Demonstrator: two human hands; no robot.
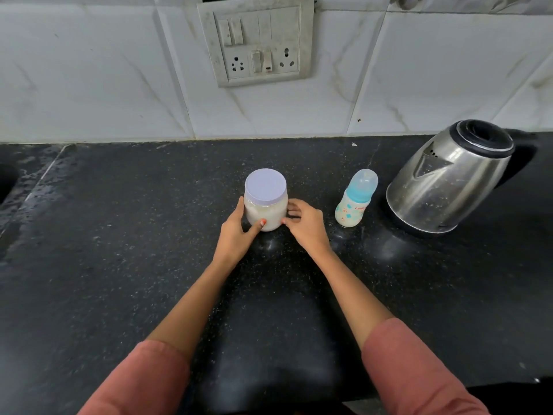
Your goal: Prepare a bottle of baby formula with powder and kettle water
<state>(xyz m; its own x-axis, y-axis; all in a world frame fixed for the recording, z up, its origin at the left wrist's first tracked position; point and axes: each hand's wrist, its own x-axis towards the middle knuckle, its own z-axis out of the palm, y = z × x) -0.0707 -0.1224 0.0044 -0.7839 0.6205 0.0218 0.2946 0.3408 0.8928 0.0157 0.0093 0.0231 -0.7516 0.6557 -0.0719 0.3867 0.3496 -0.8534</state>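
1. Black speckled stone forms the desk [119, 265], wet at its left end, under a white tiled wall with a switch plate [257, 43].
2. Steel kettle [449, 181] stands at the right, lid shut.
3. Jar [265, 202] of white powder, capped with a pale lid [265, 185], stands mid-desk.
4. Left hand [236, 232] wraps the jar's left side, thumb across its front; right hand [305, 223] touches the right side, fingers loosely spread.
5. Baby bottle [356, 199], capped, stands between jar and kettle.
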